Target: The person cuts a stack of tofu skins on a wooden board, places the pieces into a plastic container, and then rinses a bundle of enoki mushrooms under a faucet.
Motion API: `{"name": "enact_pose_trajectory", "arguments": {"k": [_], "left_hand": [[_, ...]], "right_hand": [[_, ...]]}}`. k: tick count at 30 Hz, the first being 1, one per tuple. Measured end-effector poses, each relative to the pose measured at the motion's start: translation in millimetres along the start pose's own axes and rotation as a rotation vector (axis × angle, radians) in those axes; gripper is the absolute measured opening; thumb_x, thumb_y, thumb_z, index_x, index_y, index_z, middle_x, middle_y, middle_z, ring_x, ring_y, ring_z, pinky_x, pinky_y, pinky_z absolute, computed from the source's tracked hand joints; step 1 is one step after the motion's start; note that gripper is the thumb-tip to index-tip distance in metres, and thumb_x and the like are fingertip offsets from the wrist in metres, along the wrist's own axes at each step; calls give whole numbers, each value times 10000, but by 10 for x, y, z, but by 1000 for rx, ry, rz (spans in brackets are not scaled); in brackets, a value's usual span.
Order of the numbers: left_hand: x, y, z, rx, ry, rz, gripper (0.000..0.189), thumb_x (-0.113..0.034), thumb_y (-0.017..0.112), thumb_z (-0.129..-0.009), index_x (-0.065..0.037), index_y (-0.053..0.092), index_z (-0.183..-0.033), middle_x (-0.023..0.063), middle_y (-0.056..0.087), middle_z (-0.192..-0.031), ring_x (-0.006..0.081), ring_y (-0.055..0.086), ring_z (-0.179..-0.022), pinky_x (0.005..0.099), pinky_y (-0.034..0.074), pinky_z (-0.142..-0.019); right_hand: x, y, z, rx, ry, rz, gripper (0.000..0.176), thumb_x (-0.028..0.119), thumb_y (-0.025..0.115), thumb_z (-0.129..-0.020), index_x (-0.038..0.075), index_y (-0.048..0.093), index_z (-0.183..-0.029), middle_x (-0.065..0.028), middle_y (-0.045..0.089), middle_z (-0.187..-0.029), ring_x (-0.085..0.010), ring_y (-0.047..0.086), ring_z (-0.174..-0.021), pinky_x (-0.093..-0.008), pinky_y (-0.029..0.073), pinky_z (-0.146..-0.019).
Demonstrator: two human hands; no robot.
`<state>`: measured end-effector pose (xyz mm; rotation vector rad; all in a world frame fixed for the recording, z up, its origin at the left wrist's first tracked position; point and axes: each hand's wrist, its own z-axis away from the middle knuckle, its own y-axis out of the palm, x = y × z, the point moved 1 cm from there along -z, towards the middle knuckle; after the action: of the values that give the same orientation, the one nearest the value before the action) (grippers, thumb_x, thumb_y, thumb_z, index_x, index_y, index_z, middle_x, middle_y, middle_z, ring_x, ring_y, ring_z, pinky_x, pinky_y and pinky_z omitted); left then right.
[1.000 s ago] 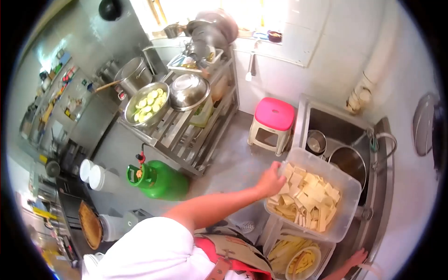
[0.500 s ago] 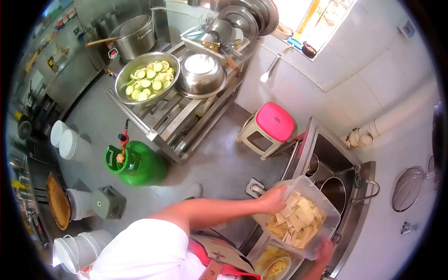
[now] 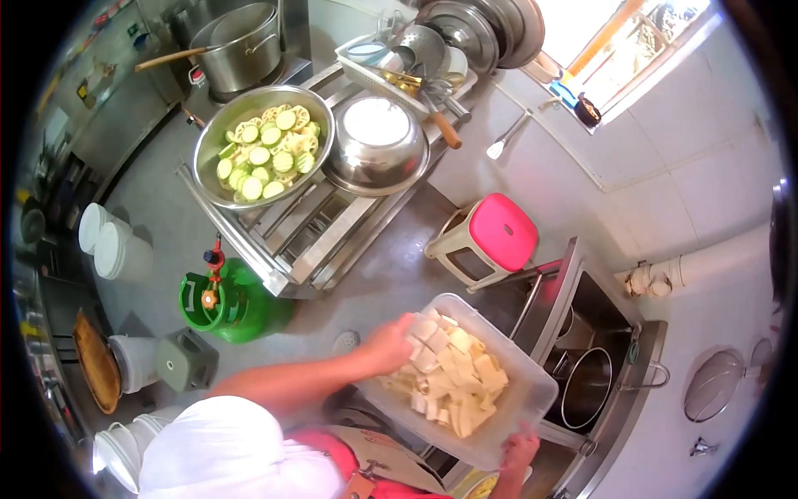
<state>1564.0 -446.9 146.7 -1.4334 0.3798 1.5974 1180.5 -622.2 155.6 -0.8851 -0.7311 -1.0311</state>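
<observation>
A translucent plastic tub [image 3: 532,391] hangs tilted in front of my body, holding a heap of flat, pale-yellow cut food pieces [image 3: 461,374] whose kind I cannot make out. My left hand [image 3: 386,345] is closed on the tub's left side, close to the pieces. On the lower right corner, my right hand [image 3: 519,453] grips the rim; its fingers are partly blurred. Below the tub, a bit of another container with yellow food [image 3: 482,485] peeks out, mostly hidden.
A metal sink [image 3: 628,349] with pots stands at right, a pink-topped stool [image 3: 504,233] beyond the tub. On the metal rack [image 3: 312,262] sit a bowl of sliced vegetables [image 3: 266,154] and an upturned metal bowl [image 3: 378,150]. A green gas cylinder [image 3: 245,303] stands on the floor.
Both hands have carried the tub of pale pieces leftward, away from the sink and over the floor in front of me. The view has shifted slightly.
</observation>
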Motion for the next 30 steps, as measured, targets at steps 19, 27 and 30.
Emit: {"name": "enact_pose_trajectory", "arguments": {"k": [19, 27, 30], "left_hand": [[1898, -853, -1218, -391, -616, -193, 486, -118, 535, -798, 50, 489, -1251, 325, 531, -1213, 474, 477, -1177, 522, 387, -985], [2009, -413, -1245, -588, -540, -425, 575, -119, 563, -780, 39, 418, -1314, 248, 503, -1262, 424, 458, -1181, 510, 317, -1050], [1341, -184, -531, -626, -239, -594, 528, -123, 585, -763, 29, 470, -1256, 238, 522, -1225, 432, 485, -1137, 516, 376, -984]], "right_hand": [[-866, 3701, -2312, 615, -34, 11, 275, -1, 505, -818, -5, 625, -1066, 31, 562, -740, -32, 446, -573, -206, 347, -508], [-815, 4436, -2129, 624, 136, -126, 170, 41, 544, -829, 49, 601, -989, 45, 496, -740, -81, 476, -620, -249, 382, -533], [-826, 4790, -1806, 610, 183, -150, 197, 40, 544, -813, 52, 602, -1002, 36, 496, -747, -99, 485, -625, -260, 399, -540]]}}
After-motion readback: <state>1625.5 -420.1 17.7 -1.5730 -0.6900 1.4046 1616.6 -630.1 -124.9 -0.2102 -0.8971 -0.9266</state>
